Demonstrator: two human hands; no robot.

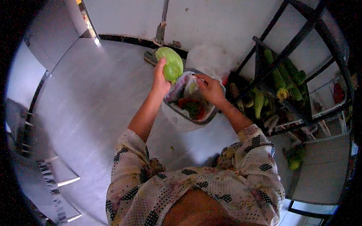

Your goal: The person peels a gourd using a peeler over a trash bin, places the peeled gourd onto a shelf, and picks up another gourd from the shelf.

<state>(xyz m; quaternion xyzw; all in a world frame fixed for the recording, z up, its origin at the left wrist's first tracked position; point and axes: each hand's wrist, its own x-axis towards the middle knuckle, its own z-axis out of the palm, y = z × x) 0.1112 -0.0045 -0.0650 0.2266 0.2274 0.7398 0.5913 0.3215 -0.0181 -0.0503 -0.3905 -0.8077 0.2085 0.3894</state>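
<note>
green vegetable (pixel 169 64) near bin rim (pixel 201 122)

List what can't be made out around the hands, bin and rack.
In the head view:
Left hand: most fingers, hidden behind the green vegetable.
Right hand: what it pinches, if anything; too small and blurred.
Bin: its bottom, covered by the contents.
Rack: its top, cut off by the picture's upper edge.

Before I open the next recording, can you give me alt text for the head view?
A person's left hand holds a pale green vegetable by the edge of a lined bin, while the right hand is over the bin's opening; whether it grips anything is unclear. At the picture's right, a black rack holds long green vegetables.
</note>
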